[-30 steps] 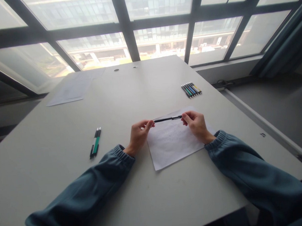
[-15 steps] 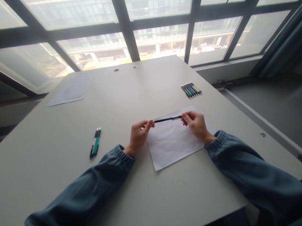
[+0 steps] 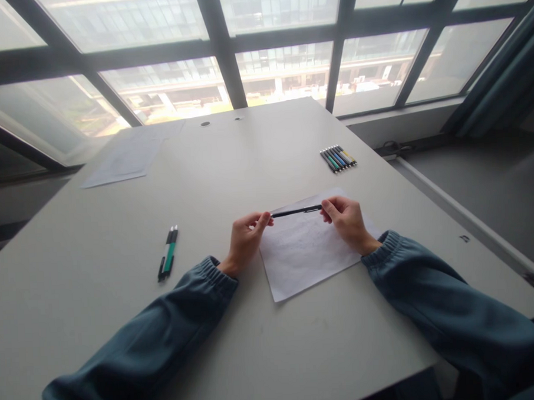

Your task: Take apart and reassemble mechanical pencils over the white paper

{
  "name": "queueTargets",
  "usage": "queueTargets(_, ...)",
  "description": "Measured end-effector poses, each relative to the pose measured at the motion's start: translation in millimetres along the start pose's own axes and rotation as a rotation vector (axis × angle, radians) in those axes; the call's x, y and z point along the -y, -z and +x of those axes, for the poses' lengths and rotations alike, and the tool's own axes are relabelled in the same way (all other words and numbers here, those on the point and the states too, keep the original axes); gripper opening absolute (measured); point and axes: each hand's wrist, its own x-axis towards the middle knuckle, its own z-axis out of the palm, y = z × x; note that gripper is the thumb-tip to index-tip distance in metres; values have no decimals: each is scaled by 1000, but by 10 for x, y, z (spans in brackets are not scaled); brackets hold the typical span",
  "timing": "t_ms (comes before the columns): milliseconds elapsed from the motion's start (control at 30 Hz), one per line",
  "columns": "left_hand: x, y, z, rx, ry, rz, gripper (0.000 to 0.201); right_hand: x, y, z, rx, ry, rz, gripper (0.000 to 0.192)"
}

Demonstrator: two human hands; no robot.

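A slim dark pen (image 3: pixel 295 211) is held level between my two hands, over the far part of a white sheet of paper (image 3: pixel 305 257). My left hand (image 3: pixel 247 236) pinches its left end between thumb and fingers. At the other end, near the clip, my right hand (image 3: pixel 345 220) grips it the same way. Both ends of the pen are partly covered by my fingertips. Faint marks show on the sheet, which lies slightly turned on the table beneath my hands.
Two pens (image 3: pixel 168 253), one with a green barrel, lie side by side at left. Several pens (image 3: pixel 338 159) form a row at the right back. More paper sheets (image 3: pixel 121 162) lie at the far left of the white table (image 3: pixel 230 166). Windows (image 3: pixel 283 69) stand behind it.
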Motion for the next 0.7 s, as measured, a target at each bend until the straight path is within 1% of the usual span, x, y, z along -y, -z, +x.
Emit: queueTargets(700,-43,2,-10,3,-2,-10,42,12,14,-8,19,9,-18,45)
